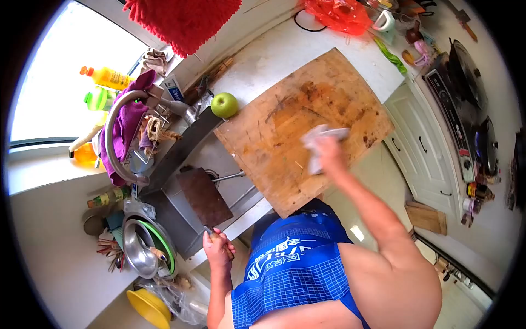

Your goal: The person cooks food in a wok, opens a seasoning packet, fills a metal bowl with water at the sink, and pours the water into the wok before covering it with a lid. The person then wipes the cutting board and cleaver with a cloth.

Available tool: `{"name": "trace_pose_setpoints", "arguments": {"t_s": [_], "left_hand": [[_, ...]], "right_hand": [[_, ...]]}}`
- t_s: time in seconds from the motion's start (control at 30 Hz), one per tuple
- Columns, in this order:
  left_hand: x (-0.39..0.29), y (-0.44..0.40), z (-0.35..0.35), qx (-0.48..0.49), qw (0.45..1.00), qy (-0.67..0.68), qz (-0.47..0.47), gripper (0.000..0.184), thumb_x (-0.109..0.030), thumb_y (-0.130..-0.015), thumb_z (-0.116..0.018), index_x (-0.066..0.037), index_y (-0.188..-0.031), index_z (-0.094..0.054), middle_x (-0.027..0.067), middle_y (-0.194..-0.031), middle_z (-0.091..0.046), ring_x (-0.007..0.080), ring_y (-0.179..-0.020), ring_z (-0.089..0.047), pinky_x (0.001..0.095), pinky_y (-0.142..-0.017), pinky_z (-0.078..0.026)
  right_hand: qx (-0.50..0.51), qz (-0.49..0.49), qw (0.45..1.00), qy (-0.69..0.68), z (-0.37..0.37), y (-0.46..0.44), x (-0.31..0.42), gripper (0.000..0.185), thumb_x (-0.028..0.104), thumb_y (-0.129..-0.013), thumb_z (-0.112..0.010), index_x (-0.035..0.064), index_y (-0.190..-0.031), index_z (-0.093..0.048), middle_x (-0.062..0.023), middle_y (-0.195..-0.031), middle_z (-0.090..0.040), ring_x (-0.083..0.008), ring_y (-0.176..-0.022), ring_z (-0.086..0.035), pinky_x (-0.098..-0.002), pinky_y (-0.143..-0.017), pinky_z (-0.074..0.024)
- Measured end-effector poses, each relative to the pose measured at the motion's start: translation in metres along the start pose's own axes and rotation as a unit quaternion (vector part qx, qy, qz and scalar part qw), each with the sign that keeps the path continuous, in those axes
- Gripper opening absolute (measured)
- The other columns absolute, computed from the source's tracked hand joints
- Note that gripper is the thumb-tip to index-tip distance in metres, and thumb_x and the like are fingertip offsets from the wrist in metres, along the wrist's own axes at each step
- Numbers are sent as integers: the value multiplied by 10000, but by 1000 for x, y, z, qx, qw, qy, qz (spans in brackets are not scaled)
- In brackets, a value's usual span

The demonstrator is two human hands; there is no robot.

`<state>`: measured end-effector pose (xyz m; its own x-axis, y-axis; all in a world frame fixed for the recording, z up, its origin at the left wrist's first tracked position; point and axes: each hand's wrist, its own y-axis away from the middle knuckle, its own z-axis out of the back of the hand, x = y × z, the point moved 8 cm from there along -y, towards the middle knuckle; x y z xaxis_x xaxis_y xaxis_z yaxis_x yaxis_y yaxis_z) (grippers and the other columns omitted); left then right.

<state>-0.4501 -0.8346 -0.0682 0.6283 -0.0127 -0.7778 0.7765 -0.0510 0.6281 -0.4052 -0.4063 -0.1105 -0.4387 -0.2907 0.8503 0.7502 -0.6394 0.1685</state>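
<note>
My left hand (218,248) is wrapped round the handle of a cleaver with a broad dark blade (203,194), which is held over the steel sink (164,211). My right hand (330,155), a little blurred, presses a pale cloth (323,137) onto a large wooden cutting board (263,181). Dark stains and wet-looking patches mark the board's surface. At the board's left corner, by the sink edge, sits a green apple (224,105).
A curved faucet (114,126) draped with a purple cloth (123,137) rises beside the sink. Metal bowls (139,247) stand at the lower left. On the right is a gas stove (452,120) with pans. A red plastic bag (339,16) lies on the far counter.
</note>
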Motion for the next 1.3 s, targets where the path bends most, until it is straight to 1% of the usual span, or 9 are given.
{"name": "trace_pose_setpoints", "arguments": {"t_s": [0.2, 0.27, 0.43, 0.5, 0.7, 0.8, 0.93, 1.1, 1.3], "left_hand": [[-15, 0, 25, 26, 999, -24, -11, 158, -22, -787, -470, -69, -919, -396, 41, -638, -469, 122, -408, -448, 242, -345, -386], [-17, 2, 35, 33, 999, -23, -22, 158, -21, -788, -469, -70, -919, -394, 39, -641, -472, 122, -409, -452, 241, -344, -385], [-14, 9, 59, 22, 999, -12, -30, 166, -6, -784, -467, -76, -916, -394, 37, -647, -482, 119, -407, -465, 238, -339, -380], [-12, 11, 66, 17, 999, -3, -29, 171, -7, -777, -467, -78, -915, -397, 36, -646, -481, 118, -406, -464, 237, -339, -381], [-9, 16, 81, 3, 999, -26, -32, 176, 0, -779, -456, -76, -932, -413, 30, -635, -467, 122, -398, -442, 244, -329, -371], [-12, 16, 83, 3, 999, -21, -24, 173, -13, -779, -472, -78, -919, -394, 35, -645, -479, 120, -404, -461, 240, -351, -390], [-14, 14, 84, 23, 999, -29, -33, 171, -13, -784, -479, -78, -917, -395, 36, -648, -482, 120, -404, -461, 241, -354, -393], [-11, 4, 82, 35, 998, -40, -28, 159, -17, -788, -478, -75, -912, -400, 39, -649, -485, 122, -407, -468, 243, -346, -388], [-7, -10, 65, 77, 995, -60, -32, 165, -22, -798, -477, -75, -929, -391, 40, -656, -493, 120, -412, -474, 235, -345, -389]], "right_hand": [[212, 207, 954, 55, -222, 51, 89, 288, 240, -897, -465, 83, -1114, -572, -182, -1052, -549, -324, -996, -521, -393, -829, -449], [44, 395, 917, 32, -178, 40, 159, 250, 153, -888, -462, 92, -1094, -590, -166, -1017, -553, -308, -941, -543, -371, -808, -463], [-113, 64, 991, -44, -38, -72, 77, 201, 133, -842, -522, 41, -989, -623, -153, -985, -558, -290, -863, -565, -358, -722, -489], [-271, 208, 910, 235, -24, -105, 24, 219, 171, -836, -531, 20, -970, -615, -158, -973, -564, -294, -882, -567, -372, -760, -471], [147, -69, 977, -135, -189, -28, 133, 316, 333, -844, -492, 52, -977, -551, -174, -990, -578, -300, -942, -556, -405, -819, -432], [243, 271, 928, 83, -275, 31, 154, 297, 256, -852, -506, 77, -1081, -569, -184, -1059, -558, -322, -990, -538, -389, -882, -434], [47, 361, 929, 65, -155, 35, 170, 284, 81, -809, -557, 131, -1079, -625, -125, -1032, -567, -280, -965, -547, -362, -844, -467], [-230, 131, 938, 223, 47, 17, 26, 302, 3, -800, -566, 141, -1061, -626, -82, -986, -545, -243, -885, -558, -321, -747, -480], [-52, -6, 996, -68, -82, 78, 11, 243, 230, -883, -498, 2, -950, -545, -135, -924, -584, -223, -877, -557, -344, -771, -441]]}}
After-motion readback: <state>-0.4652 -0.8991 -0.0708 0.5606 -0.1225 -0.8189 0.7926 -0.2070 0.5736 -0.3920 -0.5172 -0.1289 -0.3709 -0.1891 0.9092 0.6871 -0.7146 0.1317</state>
